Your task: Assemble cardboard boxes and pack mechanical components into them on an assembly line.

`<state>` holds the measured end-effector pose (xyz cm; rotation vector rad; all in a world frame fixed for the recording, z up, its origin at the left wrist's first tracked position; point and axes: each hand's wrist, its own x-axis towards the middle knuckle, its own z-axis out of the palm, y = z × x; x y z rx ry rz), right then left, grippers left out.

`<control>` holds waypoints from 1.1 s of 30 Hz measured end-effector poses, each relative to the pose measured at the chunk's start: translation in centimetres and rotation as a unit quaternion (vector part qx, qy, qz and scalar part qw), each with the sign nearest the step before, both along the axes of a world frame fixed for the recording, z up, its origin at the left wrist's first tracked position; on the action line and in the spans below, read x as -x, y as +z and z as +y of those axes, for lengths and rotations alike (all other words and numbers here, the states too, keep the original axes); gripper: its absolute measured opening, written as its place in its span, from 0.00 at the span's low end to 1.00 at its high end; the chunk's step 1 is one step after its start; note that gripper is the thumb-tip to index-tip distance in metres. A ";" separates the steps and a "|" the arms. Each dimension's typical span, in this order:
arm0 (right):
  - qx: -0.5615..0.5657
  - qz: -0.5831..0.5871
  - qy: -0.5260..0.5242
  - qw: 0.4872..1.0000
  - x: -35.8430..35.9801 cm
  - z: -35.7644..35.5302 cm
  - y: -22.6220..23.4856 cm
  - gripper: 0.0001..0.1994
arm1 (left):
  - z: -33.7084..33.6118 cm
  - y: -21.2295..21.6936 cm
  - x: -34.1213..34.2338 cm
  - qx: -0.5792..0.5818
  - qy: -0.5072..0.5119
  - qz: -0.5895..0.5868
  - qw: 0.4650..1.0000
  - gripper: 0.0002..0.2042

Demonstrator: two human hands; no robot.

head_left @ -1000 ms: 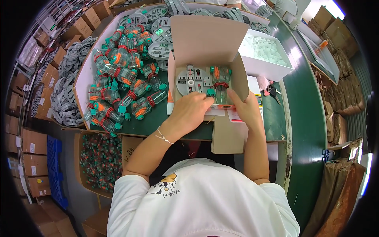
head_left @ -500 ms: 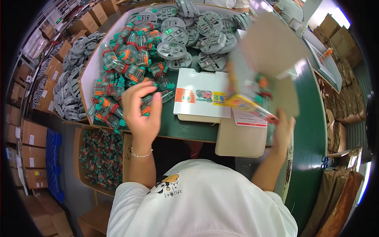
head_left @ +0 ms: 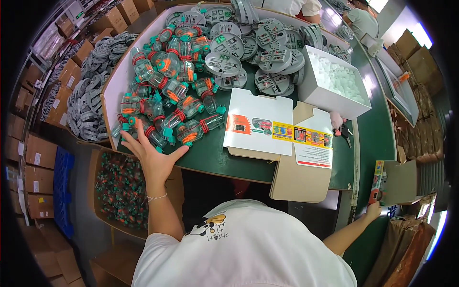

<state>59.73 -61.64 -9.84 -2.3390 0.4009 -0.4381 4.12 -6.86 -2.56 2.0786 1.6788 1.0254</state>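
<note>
My left hand [head_left: 155, 160] is open, fingers spread, at the near edge of a pile of clear plastic bottles [head_left: 190, 131] with teal caps, orange pieces inside and red cords around them. Far to the right, my right hand [head_left: 373, 211] grips the lower corner of an open printed cardboard box [head_left: 400, 181], holding it over the green table's right side. What lies inside that box is hidden from here. Between my hands lies a stack of flat, unfolded box blanks [head_left: 260, 107], white and printed on top with plain brown flaps overhanging the near table edge.
Grey round trays [head_left: 222, 63] of small parts are heaped behind the bottles. A white box [head_left: 337, 103] of small white pieces stands to their right, with keys [head_left: 345, 129] near it. A carton [head_left: 125, 191] of more bottles sits below left. Co-workers sit at the far side.
My right hand has carried the open box from above the blanks far out to the right. My left hand has moved slightly left and down, fingers spreading. The white box is now uncovered.
</note>
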 end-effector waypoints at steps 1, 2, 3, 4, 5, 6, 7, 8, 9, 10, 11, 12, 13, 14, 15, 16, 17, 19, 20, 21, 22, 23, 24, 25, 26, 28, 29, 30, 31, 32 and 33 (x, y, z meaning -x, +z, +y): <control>0.002 -0.001 0.001 1.000 0.0 0.2 -0.3 0.27 | 0.3 -0.2 -0.2 0.011 0.008 0.006 1.000 0.68; 0.009 -0.015 -0.027 0.999 0.1 0.4 -0.6 0.28 | 0.6 -0.4 -0.3 0.013 0.008 0.005 1.000 0.68; 0.016 -0.028 -0.055 0.998 0.5 0.5 -0.8 0.29 | 1.1 -0.6 -0.6 0.009 0.017 0.006 1.000 0.68; 0.023 -0.042 -0.084 0.995 1.2 0.8 -1.0 0.29 | 1.6 -0.8 -0.7 0.006 0.026 0.007 1.000 0.69; 0.144 -0.136 -0.186 0.963 3.3 4.9 1.1 0.30 | 1.9 -0.8 -0.5 0.003 0.042 0.010 0.999 0.69; 0.259 -0.227 -0.280 0.896 5.6 9.6 4.0 0.32 | 2.2 -0.7 -0.5 0.005 0.049 0.013 0.999 0.69; 0.253 -0.339 -0.167 0.891 6.7 12.0 7.1 0.29 | 2.6 -0.9 -0.5 0.011 0.047 -0.002 0.999 0.69; 0.240 -0.440 -0.053 0.864 7.6 14.0 9.3 0.27 | 2.9 -1.0 -0.7 0.015 0.042 -0.015 0.999 0.69; 0.187 -0.438 0.050 0.878 8.2 16.4 10.5 0.23 | 3.0 -1.0 -0.9 0.017 0.031 -0.027 0.999 0.69; 0.128 -0.427 0.145 0.883 9.1 19.2 11.6 0.20 | 3.0 -0.8 -1.4 0.011 0.019 -0.024 0.999 0.69; 0.001 -0.357 0.252 0.899 11.2 22.6 12.3 0.16 | 3.1 -0.6 -1.8 -0.006 -0.008 -0.049 0.999 0.67; 0.033 -0.325 0.331 0.885 13.1 26.1 13.3 0.14 | 3.1 -0.6 -1.6 -0.017 -0.023 -0.077 0.997 0.65; 0.000 -0.290 0.436 0.852 14.1 29.0 13.8 0.13 | 2.8 -0.7 -1.2 -0.027 -0.034 -0.106 0.993 0.63; 0.023 -0.271 0.513 0.814 15.0 31.4 13.7 0.13 | 2.6 -1.0 -1.2 -0.026 -0.031 -0.108 0.993 0.63; 0.045 -0.249 0.585 0.770 15.9 33.4 13.6 0.13 | 2.3 -0.8 -1.4 -0.070 -0.002 -0.092 0.993 0.59; 0.074 -0.198 0.633 0.745 17.1 35.0 13.7 0.13 | 1.9 -0.6 -1.8 -0.114 0.027 -0.074 0.990 0.54; 0.106 -0.146 0.679 0.711 18.1 36.6 13.8 0.13 | 1.5 -0.6 -1.9 -0.157 0.060 -0.058 0.984 0.50; 0.145 -0.108 0.702 0.689 18.2 38.3 11.8 0.17 | 0.5 -0.1 -3.5 -0.213 0.007 -0.073 0.974 0.44; 0.145 -0.110 0.704 0.687 18.5 39.3 11.3 0.17 | -0.2 0.1 -4.3 -0.265 -0.039 -0.084 0.960 0.37; 0.161 -0.106 0.701 0.686 18.8 40.1 10.8 0.18 | -0.9 0.0 -5.3 -0.207 -0.143 -0.128 0.959 0.35; 0.177 -0.102 0.699 0.686 19.0 40.7 10.4 0.20 | -1.6 -0.1 -6.3 -0.146 -0.246 -0.169 0.943 0.33; 0.193 -0.099 0.696 0.684 19.3 41.1 10.3 0.21 | -2.3 0.4 -7.7 -0.130 -0.285 -0.124 0.942 0.35; 0.193 -0.102 0.698 0.683 19.4 41.3 10.4 0.21 | -2.6 0.9 -8.9 -0.113 -0.323 -0.077 0.937 0.38; 0.190 -0.073 0.696 0.689 19.5 41.6 10.4 0.22 | -2.6 0.8 -9.9 -0.112 -0.322 -0.077 0.937 0.38; 0.186 -0.046 0.694 0.694 19.5 41.8 10.4 0.24 | -2.4 0.5 -10.7 -0.074 -0.304 -0.052 0.948 0.39; 0.183 -0.017 0.689 0.701 19.0 42.1 10.1 0.25 | -2.1 0.0 -11.8 0.003 -0.268 -0.003 0.963 0.43; 0.126 0.007 0.699 0.704 18.6 42.3 9.7 0.25 | -2.0 0.1 -12.0 0.003 -0.271 -0.003 0.962 0.43; 0.068 0.030 0.706 0.704 18.3 42.4 9.5 0.25 | -1.9 0.2 -12.1 0.005 -0.269 0.010 0.963 0.45; 0.009 0.053 0.711 0.702 18.1 42.2 9.3 0.25 | -1.9 0.3 -12.1 0.006 -0.267 0.024 0.963 0.46; 0.009 0.052 0.708 0.704 17.9 41.7 9.4 0.25 | -1.9 0.4 -12.2 0.007 -0.265 0.037 0.964 0.48; -0.037 0.093 0.701 0.706 18.9 41.5 11.0 0.25 | -1.8 0.3 -12.2 0.006 -0.264 0.037 0.964 0.48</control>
